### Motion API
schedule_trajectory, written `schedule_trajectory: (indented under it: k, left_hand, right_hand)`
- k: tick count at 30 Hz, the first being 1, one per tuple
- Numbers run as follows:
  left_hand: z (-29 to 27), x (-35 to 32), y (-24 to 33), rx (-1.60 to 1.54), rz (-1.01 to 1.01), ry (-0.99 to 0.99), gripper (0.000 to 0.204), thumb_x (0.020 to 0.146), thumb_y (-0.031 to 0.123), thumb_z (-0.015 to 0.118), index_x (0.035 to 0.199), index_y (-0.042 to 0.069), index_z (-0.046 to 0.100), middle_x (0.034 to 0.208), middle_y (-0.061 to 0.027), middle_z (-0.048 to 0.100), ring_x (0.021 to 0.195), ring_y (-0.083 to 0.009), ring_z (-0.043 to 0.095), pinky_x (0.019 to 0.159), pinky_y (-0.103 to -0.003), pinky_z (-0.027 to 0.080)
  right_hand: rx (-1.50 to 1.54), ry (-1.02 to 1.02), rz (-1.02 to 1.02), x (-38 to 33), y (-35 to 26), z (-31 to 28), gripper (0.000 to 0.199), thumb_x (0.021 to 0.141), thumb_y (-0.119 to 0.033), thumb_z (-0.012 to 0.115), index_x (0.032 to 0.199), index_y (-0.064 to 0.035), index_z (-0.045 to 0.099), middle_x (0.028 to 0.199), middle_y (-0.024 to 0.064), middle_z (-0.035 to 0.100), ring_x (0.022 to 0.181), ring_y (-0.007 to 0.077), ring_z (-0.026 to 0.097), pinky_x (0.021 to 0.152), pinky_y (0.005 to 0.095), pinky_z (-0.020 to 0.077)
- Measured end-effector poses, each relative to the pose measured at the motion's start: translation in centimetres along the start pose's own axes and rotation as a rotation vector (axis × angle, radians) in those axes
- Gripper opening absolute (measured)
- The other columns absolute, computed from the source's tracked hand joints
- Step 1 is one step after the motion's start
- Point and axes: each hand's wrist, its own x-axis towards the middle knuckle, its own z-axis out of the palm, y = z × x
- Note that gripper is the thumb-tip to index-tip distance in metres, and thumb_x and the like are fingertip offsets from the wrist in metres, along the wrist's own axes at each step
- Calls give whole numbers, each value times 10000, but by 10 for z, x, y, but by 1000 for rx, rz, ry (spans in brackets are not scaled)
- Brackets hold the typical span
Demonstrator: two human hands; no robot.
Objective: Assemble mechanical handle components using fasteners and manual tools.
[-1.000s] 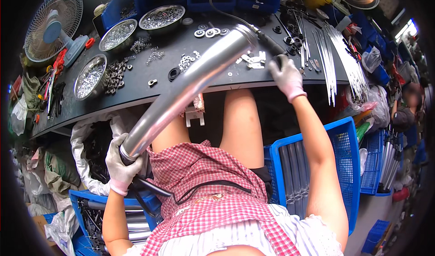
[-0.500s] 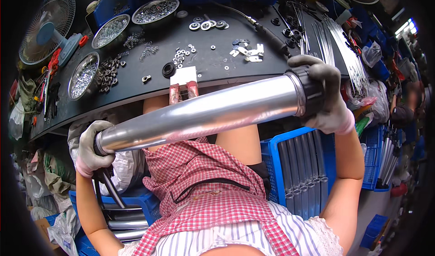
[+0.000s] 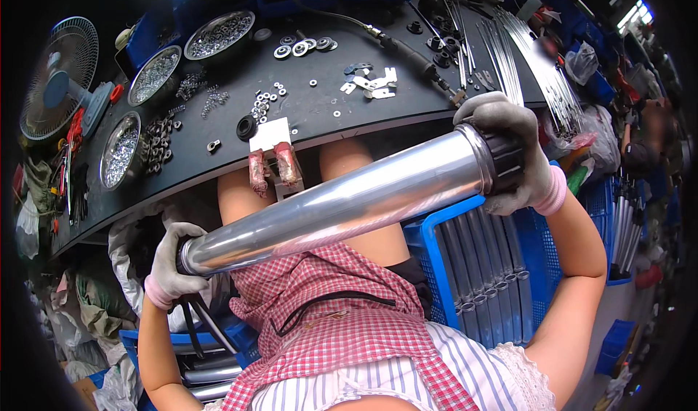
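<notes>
Across my lap I hold a long shiny metal tube (image 3: 342,196), tilted so its right end is higher. My left hand (image 3: 174,264), in a grey-white glove, is closed around the narrower left end. Gloved as well, my right hand (image 3: 512,149) grips the black ribbed cap (image 3: 503,162) on the wider right end. Just beyond the tube, a small fixture with red-wrapped jaws (image 3: 273,167) and a white plate (image 3: 269,133) is at the bench edge. A black ring (image 3: 246,127) lies beside that plate.
The dark bench (image 3: 320,113) carries metal bowls of small parts (image 3: 120,153), loose nuts, white clips (image 3: 374,84), an air tool with hose (image 3: 411,56) and thin rods (image 3: 542,62). A blue crate of tubes (image 3: 429,266) stands right of my legs; another blue crate (image 3: 251,338) is at left.
The tube has tilted more, its left end coming lower and slightly right with my left hand. My view has shifted, so the bench appears further left. Both hands keep their hold.
</notes>
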Motion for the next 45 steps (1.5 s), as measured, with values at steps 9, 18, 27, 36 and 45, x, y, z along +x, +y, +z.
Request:
schedule_trajectory:
  k: [9,18,27,36,45]
  left_hand:
    - [50,6,-40,534,316,31,815,446,298,832,1157,23,543,1029,-143,574,986,-331,560,883,-435,432]
    - [104,17,-86,616,282,128,702,489,198,773,1136,44,546,1040,-142,587,963,-350,547,884,-439,401]
    - [100,15,-92,588,345,165,623,481,163,768,1051,25,557,1006,-152,596,944,-354,551,867,-432,417]
    - [66,20,-46,699,523,275,634,461,135,784,1043,32,555,1002,-153,583,934,-351,540,858,-433,427]
    - [31,26,-20,649,589,175,574,452,141,762,982,45,562,949,-134,607,871,-332,567,814,-406,450]
  right_hand:
    - [637,302,958,-33,6,57,413,991,-367,473,1299,-99,418,812,-19,479,587,52,419,498,213,340]
    - [106,249,609,-71,7,65,879,900,-601,517,1466,11,240,1196,219,514,1190,311,509,1069,374,351]
    - [547,152,719,-66,10,50,768,818,-489,726,1321,-45,353,1096,68,484,1056,147,475,945,315,408]
    - [157,59,317,-67,-18,34,801,790,-440,773,1355,-76,338,1288,159,390,1169,257,448,999,395,386]
    - [-223,60,-102,-44,-47,13,577,602,-97,847,1118,-79,586,1262,210,453,1065,377,550,882,446,498]
